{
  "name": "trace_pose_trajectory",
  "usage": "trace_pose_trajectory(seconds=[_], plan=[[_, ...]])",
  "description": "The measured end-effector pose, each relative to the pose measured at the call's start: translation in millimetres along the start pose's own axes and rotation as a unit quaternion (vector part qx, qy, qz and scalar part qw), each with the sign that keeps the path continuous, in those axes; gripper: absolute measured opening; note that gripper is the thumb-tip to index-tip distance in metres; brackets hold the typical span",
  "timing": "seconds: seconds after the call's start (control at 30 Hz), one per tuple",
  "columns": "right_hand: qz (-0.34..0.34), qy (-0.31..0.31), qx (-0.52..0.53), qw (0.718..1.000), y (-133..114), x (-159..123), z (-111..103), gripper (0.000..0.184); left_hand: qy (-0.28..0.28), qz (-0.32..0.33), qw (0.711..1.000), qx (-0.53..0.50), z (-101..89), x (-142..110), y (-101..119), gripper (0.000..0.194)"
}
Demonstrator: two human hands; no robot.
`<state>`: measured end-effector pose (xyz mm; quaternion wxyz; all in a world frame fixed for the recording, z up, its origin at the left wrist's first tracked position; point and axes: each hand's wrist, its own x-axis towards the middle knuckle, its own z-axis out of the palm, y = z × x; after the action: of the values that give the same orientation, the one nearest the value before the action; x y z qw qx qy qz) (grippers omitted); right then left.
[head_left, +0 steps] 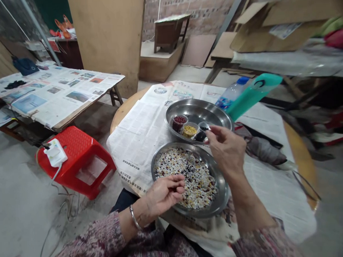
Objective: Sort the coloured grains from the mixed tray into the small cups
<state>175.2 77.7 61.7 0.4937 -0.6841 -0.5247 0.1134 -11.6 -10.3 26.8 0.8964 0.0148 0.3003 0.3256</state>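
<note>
My left hand (167,193), palm turned up and fingers curled together, is over the near side of a steel bowl (224,204) of mixed grains and beans (185,177). What it holds, if anything, is too small to make out. My right hand (227,147) is closed in a pinch beside a small clear cup of black beans (203,127); what lies between its fingertips is hidden. That cup stands in a second steel bowl (197,106), along with a cup of red beans (179,121) and a cup of yellow grains (190,131).
Newspaper (140,133) covers the round table. Behind the bowls stand a plastic bottle (234,91) and a green plastic object (254,96). A grey folded umbrella (263,151) lies to the right. At left are a red stool (75,148) with a power strip (55,153) and another table (59,95).
</note>
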Motion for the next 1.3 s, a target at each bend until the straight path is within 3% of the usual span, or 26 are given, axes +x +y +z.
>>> trace_pose_trajectory(seconds=[0.17, 0.23, 0.3, 0.37, 0.47, 0.57, 0.63, 0.7, 0.8, 0.93, 1.13, 1.23, 1.3], plan=[[0.054, 0.01, -0.045, 0.997, 31, -71, -29, 0.044, 0.039, 0.078, 0.996, -0.034, 14.5, 13, 29, 0.017], [0.083, 0.071, -0.07, 0.992, 46, -100, -39, 0.044, 0.035, 0.117, 0.992, -0.017, 31.8, 25, 47, 0.026], [0.091, 0.094, -0.082, 0.988, 61, -123, -44, 0.045, 0.031, 0.167, 0.985, 0.014, 53.7, 44, 67, 0.035], [0.036, 0.079, -0.069, 0.994, 74, -140, -42, 0.041, 0.025, 0.221, 0.974, 0.052, 76.4, 69, 87, 0.042], [-0.034, 0.073, -0.057, 0.995, 88, -154, -33, 0.035, 0.025, 0.315, 0.937, 0.148, 102.7, 113, 113, 0.043], [-0.034, 0.078, -0.042, 0.995, 97, -159, -24, 0.033, 0.048, 0.404, 0.857, 0.316, 113.4, 153, 135, 0.045], [-0.033, 0.082, -0.035, 0.995, 100, -160, -20, 0.035, 0.047, 0.421, 0.822, 0.381, 113.5, 170, 144, 0.043], [-0.035, 0.084, -0.033, 0.995, 102, -160, -18, 0.036, 0.033, 0.415, 0.81, 0.412, 111.2, 179, 150, 0.042], [-0.039, 0.089, -0.024, 0.995, 102, -159, -18, 0.035, -0.007, 0.398, 0.8, 0.45, 108.7, 179, 153, 0.044], [-0.042, 0.091, -0.02, 0.995, 99, -158, -18, 0.034, -0.075, 0.36, 0.811, 0.455, 109.8, 170, 155, 0.054], [-0.056, 0.092, -0.017, 0.994, 94, -155, -20, 0.03, -0.086, 0.345, 0.834, 0.423, 114.5, 152, 155, 0.053], [-0.045, 0.099, -0.01, 0.994, 90, -155, -20, 0.028, -0.074, 0.372, 0.797, 0.471, 106.1, 128, 140, 0.039], [-0.039, 0.099, -0.004, 0.994, 88, -155, -21, 0.027, -0.112, 0.376, 0.733, 0.556, 93.4, 103, 123, 0.024]])
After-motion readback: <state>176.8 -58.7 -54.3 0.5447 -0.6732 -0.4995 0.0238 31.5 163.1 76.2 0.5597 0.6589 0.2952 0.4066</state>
